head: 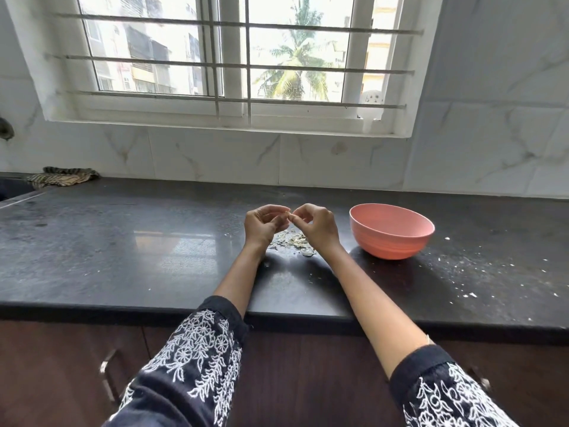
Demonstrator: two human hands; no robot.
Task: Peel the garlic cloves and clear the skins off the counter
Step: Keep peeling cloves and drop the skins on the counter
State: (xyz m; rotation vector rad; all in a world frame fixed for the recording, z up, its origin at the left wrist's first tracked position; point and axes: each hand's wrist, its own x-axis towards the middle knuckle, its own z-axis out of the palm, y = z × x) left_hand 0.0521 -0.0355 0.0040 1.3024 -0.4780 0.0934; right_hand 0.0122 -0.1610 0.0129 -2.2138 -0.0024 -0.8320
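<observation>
Mostly we are guessing at the far left: a dark fitting on the wall is cut off by the frame, and a striped cloth (63, 177) lies crumpled at the back of the dark counter (123, 241). Our left hand (261, 224) and right hand (317, 226) meet fingertip to fingertip above the counter, both curled and pinching a small pale garlic clove (288, 214), so hidden by our fingers that we cannot tell how much skin is left on it. Below the hands lies a pile of papery garlic skins (292, 240). A pink bowl (391, 231) stands just right of them; its inside is out of sight. White flecks dot the counter beyond.
</observation>
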